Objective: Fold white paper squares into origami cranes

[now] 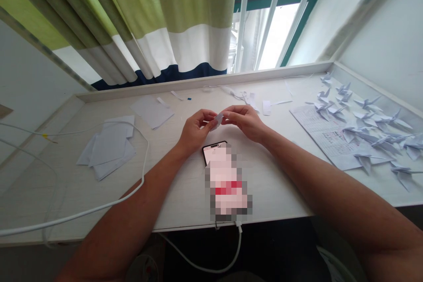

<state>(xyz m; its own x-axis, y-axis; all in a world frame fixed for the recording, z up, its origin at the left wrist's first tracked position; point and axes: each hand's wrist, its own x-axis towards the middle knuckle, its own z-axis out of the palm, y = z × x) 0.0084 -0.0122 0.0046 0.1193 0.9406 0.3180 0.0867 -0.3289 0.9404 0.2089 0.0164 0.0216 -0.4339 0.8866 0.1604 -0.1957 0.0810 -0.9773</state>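
Observation:
Both of my hands meet over the middle of the desk, pinching one small piece of folded white paper (218,120). My left hand (199,128) grips its left side between thumb and fingers. On the upper right side, my right hand (243,119) closes its fingertips on the same paper. The fingers cover part of it, so its exact folded shape is unclear. Just below the hands lies a phone (224,176), its screen lit and mostly pixelated, with a white cable plugged into its lower end.
Several folded paper cranes (360,130) stand at the right, some on a written sheet (327,139). Loose white paper sheets (110,145) and another stack (152,112) lie at the left. A white cable (143,172) loops across my left forearm. Paper scraps (266,107) lie behind my hands.

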